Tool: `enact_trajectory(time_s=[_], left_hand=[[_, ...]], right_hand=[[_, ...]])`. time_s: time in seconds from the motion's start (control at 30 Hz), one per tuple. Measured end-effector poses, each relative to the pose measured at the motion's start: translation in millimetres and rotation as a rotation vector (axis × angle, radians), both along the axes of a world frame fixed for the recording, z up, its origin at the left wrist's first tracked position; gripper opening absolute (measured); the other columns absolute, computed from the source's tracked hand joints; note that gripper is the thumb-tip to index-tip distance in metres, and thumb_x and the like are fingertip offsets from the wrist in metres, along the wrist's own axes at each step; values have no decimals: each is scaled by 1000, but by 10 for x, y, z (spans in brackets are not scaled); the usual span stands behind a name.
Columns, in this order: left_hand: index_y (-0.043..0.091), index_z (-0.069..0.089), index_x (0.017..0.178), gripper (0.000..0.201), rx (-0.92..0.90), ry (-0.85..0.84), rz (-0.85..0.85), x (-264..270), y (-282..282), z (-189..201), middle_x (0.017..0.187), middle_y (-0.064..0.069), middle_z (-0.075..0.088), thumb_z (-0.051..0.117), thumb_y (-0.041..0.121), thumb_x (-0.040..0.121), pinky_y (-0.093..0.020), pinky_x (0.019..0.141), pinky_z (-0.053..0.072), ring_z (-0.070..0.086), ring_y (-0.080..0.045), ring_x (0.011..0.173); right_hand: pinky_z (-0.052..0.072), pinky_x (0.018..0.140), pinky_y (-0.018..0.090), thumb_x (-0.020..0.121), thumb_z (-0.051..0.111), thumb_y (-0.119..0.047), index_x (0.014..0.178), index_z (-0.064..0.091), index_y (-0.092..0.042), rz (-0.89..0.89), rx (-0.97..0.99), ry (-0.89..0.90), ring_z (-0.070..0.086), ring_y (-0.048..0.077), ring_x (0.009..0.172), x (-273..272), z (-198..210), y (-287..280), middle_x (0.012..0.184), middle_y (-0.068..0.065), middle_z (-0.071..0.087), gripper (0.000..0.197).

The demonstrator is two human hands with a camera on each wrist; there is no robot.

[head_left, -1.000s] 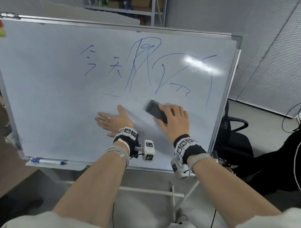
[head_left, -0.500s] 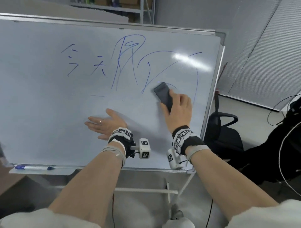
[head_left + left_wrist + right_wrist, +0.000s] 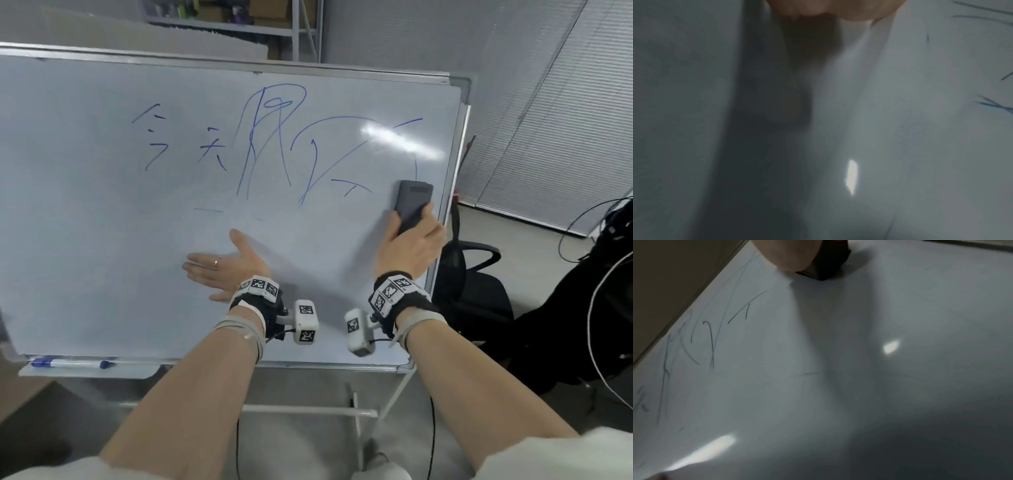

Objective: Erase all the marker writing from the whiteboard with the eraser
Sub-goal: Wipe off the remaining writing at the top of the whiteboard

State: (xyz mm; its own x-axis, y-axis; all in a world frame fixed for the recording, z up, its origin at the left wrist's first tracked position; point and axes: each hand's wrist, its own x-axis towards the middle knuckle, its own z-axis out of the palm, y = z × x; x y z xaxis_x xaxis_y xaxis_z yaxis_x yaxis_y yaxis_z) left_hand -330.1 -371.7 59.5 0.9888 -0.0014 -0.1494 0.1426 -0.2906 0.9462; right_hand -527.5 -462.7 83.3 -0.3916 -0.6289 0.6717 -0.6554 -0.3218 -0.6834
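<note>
The whiteboard on its stand carries blue marker writing across its upper half. My right hand grips a dark grey eraser and presses it flat on the board near the right edge, just below a short blue stroke. In the right wrist view the eraser shows under my palm, with the writing off to the left. My left hand lies flat on the board with fingers spread, a ring on one finger. The left wrist view shows only the board surface and a shadow.
A blue marker lies on the tray at the board's lower left. A black office chair stands just right of the board, with black cables and dark clothing further right. Window blinds fill the right wall.
My right hand has swept the eraser up and to the right, from the board's middle to its right edge. The lower part of the long curved stroke there is gone. The left hand stayed put.
</note>
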Motion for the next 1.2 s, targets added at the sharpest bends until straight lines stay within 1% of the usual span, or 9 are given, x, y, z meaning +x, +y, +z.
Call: enact_trajectory(time_s=[0.07,0.2,0.37,0.47,0.7,0.93,1.03,1.13,1.2], left_hand=[[14,4,157,97,-1,2,-3,5,3,4,166,-2,0,39,70,87,-62,114,10,0,-20,153],[13,7,157,98,-2,16,30,69,5,39,165,-2,4,42,70,86,-62,114,11,2,-21,153],[14,9,157,101,12,41,78,57,-18,73,165,-1,6,37,76,83,-66,112,13,4,-20,153],[14,8,157,100,17,56,60,67,-35,72,165,-1,4,37,76,83,-67,113,13,3,-19,153],[15,7,157,99,27,88,67,111,-36,79,165,1,3,35,75,84,-63,115,9,0,-17,153],[15,9,157,95,28,62,73,91,-3,52,165,1,4,34,73,86,-66,114,12,2,-18,153],[15,9,157,96,25,51,65,97,4,45,165,0,5,35,73,85,-65,113,11,3,-19,153],[15,12,156,96,19,47,104,119,-25,42,164,0,8,36,73,83,-65,113,10,5,-19,153],[14,13,156,94,24,46,119,111,-55,52,164,-1,8,35,71,84,-65,113,10,5,-20,153]], right_hand=[[50,82,52,90,68,-38,134,50,-7,40,-3,13,53,40,100,118,32,43,109,21,55,57],[44,84,45,88,72,-38,129,56,-7,204,-128,246,50,35,97,303,6,106,107,19,57,54],[49,86,53,92,62,-42,129,55,-1,-19,-83,15,55,42,102,79,200,-102,110,23,58,56],[47,88,51,91,65,-39,132,55,-4,-71,-14,46,55,42,105,40,269,-133,112,23,57,54],[41,88,41,90,68,-42,131,57,-13,290,-138,325,49,32,102,331,218,71,113,15,56,51],[50,84,54,89,68,-42,128,55,-8,-98,-12,11,55,40,106,24,405,-251,117,21,58,53],[50,88,49,86,69,-41,131,55,-10,101,-47,45,54,38,105,197,409,-115,116,20,56,56],[46,85,41,85,69,-40,129,57,-12,390,-146,282,51,34,100,357,374,57,114,16,56,53],[45,85,40,86,70,-38,130,58,-12,357,-173,287,51,33,99,264,420,-7,113,16,57,52]])
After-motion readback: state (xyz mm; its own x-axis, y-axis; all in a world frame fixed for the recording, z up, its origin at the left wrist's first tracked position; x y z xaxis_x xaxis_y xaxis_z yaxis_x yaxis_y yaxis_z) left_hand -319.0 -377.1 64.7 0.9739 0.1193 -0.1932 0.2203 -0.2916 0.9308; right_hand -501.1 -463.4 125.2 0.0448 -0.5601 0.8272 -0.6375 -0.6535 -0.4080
